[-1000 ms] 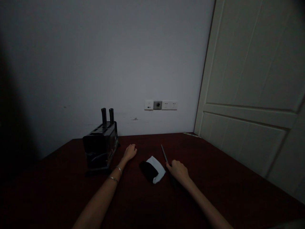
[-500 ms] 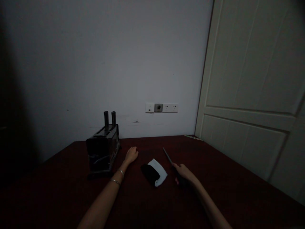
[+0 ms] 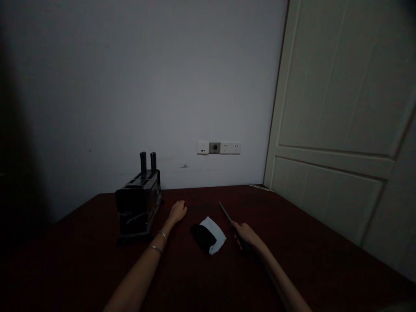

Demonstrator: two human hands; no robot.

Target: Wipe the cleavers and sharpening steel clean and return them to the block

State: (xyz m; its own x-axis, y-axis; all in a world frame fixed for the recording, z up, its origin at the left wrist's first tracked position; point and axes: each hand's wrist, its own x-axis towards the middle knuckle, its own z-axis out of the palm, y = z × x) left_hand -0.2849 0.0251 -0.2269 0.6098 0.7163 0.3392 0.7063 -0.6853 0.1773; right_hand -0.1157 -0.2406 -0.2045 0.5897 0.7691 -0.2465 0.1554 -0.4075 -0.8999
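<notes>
My right hand [image 3: 244, 234] is wrapped round the dark handle of a knife [image 3: 225, 211], whose narrow blade points forward and to the left, low over the table. My left hand [image 3: 178, 211] lies palm down on the table with nothing visible in it, its fingers only dimly seen. Between the two hands is a folded black and white cloth [image 3: 217, 234], not touched by either. A dark knife block [image 3: 133, 212] stands just left of my left hand, with two black handles sticking up from its top.
The dark red table [image 3: 201, 281] meets a plain wall behind it. White sockets [image 3: 230, 148] and a grey switch plate [image 3: 214, 147] are set in that wall. A pale panelled door [image 3: 328, 182] borders the right side. The light is dim.
The whole view has shifted slightly, so everything sits a little further left. Both hands, the knife and the cloth keep nearly the same places relative to each other.
</notes>
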